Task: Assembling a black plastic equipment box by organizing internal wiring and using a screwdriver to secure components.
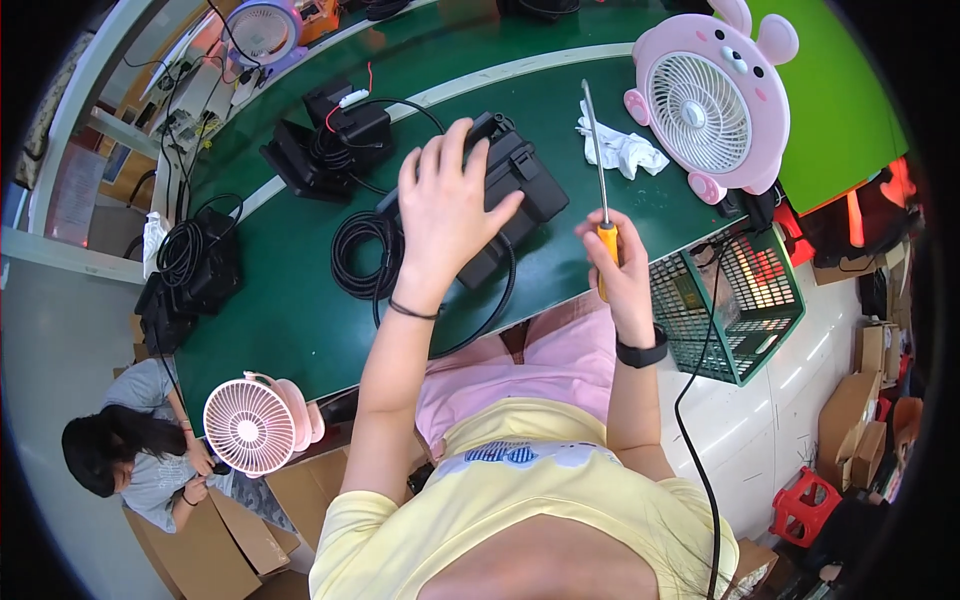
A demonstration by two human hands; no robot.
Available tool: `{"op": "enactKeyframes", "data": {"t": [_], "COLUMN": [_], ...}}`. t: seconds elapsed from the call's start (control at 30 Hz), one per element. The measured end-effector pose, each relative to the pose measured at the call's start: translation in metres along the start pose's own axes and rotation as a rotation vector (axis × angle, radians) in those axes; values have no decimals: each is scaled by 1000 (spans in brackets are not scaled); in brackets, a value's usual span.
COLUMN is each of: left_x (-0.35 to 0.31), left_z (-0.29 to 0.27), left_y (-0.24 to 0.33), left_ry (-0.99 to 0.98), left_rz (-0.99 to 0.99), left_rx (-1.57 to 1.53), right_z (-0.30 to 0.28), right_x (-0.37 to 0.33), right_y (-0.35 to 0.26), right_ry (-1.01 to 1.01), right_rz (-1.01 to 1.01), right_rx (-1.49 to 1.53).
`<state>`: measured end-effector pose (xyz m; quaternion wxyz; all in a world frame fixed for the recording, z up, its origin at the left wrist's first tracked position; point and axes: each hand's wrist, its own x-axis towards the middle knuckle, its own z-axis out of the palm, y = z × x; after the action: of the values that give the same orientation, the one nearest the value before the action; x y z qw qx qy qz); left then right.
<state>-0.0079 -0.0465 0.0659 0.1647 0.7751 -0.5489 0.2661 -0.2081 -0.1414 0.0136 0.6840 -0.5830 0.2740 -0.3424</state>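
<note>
My left hand (443,195) rests over a black plastic box-like device (528,178) on the green table, its fingers spread and the thumb apart. Part of the device is hidden beneath that hand. A coil of black cable (362,256) lies beside the device, to the left of my wrist. My right hand (622,262) is closed around the yellow handle of a screwdriver (600,165), whose long metal shaft points up and away from me. Beyond the screwdriver lies a crumpled white cloth or glove (632,152).
More black devices with cables (335,140) sit farther back, others (190,262) at the left edge. A pink animal-shaped fan (700,105) stands far right, above a green plastic basket (740,310). A small pink fan (250,425) is near left, beside another person (150,440).
</note>
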Motion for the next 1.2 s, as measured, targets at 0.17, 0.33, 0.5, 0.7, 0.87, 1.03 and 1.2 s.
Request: {"op": "enactKeyframes", "data": {"t": [0.17,0.33,0.5,0.7,0.87,1.03,1.2], "left_x": [1,-24,-59,-86,-114,-127,-155], "left_z": [16,-14,-35,-42,-37,-3,-10], "left_y": [-14,-13,0,-6,13,12,30], "left_ry": [-139,-118,60,191,486,576,300], "left_rz": [-84,13,116,100,210,-652,-697], "left_rx": [-100,-350,-263,-227,-167,-868,-1596], "right_z": [5,13,17,38,23,3,7], "right_x": [42,78,67,49,53,43,44], "right_y": [26,34,32,16,23,61,61], "right_ry": [143,79,-119,-243,-128,-38,-51], "right_rz": [-151,-88,41,-10,-36,-141,-185], "right_rx": [20,54,80,393,190,364,290]}}
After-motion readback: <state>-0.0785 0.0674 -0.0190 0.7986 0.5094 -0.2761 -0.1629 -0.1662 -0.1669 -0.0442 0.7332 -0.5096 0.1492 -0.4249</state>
